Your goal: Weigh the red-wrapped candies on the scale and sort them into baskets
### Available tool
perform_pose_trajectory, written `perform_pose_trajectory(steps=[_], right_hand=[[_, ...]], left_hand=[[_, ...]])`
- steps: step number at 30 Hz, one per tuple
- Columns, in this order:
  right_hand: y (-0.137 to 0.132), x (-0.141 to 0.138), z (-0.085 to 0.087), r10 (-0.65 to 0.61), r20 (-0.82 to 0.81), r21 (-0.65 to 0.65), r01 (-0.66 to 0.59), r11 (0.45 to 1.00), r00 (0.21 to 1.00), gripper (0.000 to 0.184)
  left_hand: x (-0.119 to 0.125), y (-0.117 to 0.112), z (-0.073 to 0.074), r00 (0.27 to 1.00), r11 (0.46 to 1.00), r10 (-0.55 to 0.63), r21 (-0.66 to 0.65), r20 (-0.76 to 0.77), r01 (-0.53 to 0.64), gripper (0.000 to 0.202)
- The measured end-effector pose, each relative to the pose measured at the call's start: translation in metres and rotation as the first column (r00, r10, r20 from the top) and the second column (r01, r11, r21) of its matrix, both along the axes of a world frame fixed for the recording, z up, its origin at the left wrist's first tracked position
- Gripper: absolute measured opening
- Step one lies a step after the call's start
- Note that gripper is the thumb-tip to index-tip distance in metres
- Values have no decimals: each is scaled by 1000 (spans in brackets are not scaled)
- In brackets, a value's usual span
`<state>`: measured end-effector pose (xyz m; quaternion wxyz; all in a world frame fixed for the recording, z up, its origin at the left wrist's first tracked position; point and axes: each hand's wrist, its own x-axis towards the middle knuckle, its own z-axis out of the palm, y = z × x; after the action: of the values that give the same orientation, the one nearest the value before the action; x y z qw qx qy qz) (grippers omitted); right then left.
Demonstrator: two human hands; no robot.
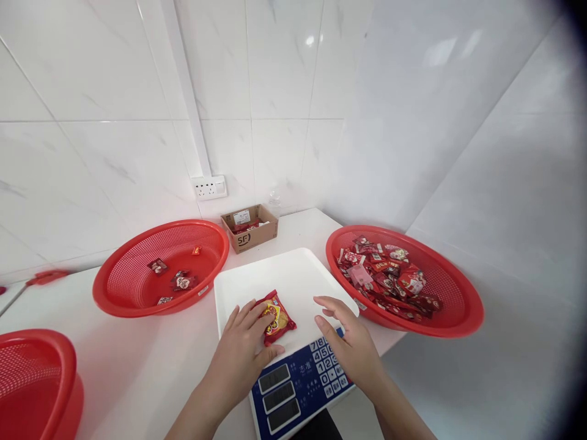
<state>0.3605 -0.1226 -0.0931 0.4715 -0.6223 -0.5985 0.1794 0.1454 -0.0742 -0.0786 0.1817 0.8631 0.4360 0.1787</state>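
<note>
A red snack packet with a yellow label lies on the white pan of a digital scale. My left hand has its fingers over the packet's left side and its thumb at the lower edge, gripping it. To the right, my right hand is apart from the packet, with fingers and thumb spread and nothing in them. It hovers by the scale's blue keypad panel, partly covering the keys. The three display windows look dark.
A red mesh basket full of red packets stands at the right. Another red basket at the left holds several small packets. A third basket is cut off at lower left. A cardboard box with packets sits near the wall.
</note>
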Motion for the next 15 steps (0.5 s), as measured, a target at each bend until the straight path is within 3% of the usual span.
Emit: perform_pose_trajectory(steps=[10, 13, 15], right_hand=[[1, -6, 1, 97, 194, 77, -114, 991, 976, 27], [3, 11, 7, 64, 282, 97, -95, 991, 957, 28], [6, 34, 14, 3, 329, 87, -34, 996, 944, 28]], left_hand=[[0, 0, 3, 991, 999, 5, 48, -132, 1, 41], [-10, 0, -11, 1000, 990, -9, 144, -16, 11, 39], [-23, 0, -27, 984, 969, -4, 243, 177, -40, 34]])
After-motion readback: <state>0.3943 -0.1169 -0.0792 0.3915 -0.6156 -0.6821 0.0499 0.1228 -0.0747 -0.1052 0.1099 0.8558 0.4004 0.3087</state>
